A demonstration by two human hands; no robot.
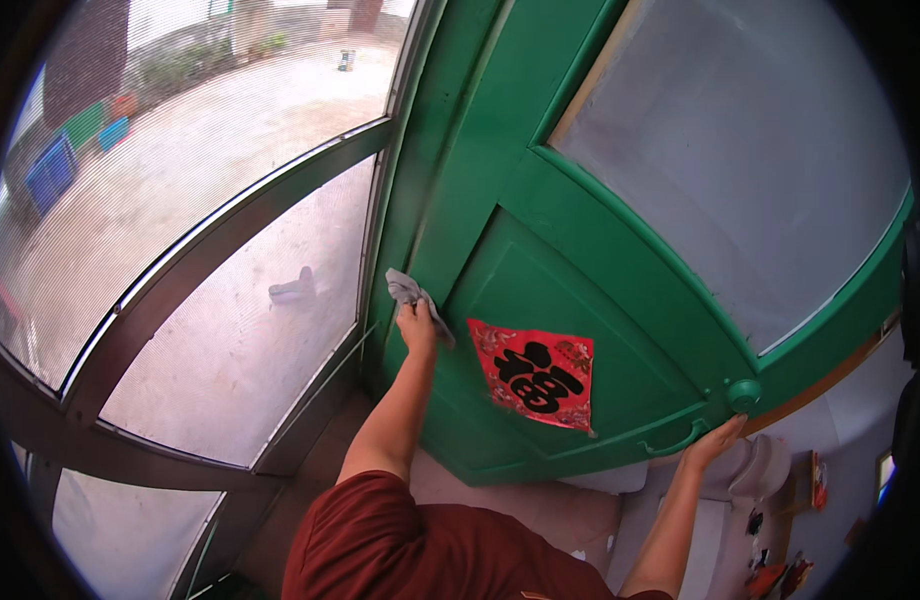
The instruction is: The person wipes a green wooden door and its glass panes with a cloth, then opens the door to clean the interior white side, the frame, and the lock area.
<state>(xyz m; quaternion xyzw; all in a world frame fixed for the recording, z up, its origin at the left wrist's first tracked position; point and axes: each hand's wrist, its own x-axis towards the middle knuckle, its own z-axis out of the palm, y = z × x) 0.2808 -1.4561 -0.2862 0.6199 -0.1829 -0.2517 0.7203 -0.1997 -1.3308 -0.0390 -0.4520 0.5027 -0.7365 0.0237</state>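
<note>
In my left hand [417, 322] is a crumpled grey cloth [407, 286]. The hand presses it against the hinge side of a green panelled door [505, 187], beside the green frame. My right hand [716, 442] holds the door's free edge, close under a round green knob [744, 393]; part of its grip is hidden. Just left of that hand is a green pull handle [677, 441]. A red paper decoration [536, 375] with a black character is stuck to the lower panel, between my two hands. Above it, the door has a large cloudy pane [730, 157].
A screen door [205, 217] with dark framing stands close on the left. Through its mesh show a paved yard [280, 120], a blue crate [51, 174] and a shoe-like object [291, 286]. Behind the green door, at lower right, are a light sofa [760, 461] and a pinkish floor [505, 491].
</note>
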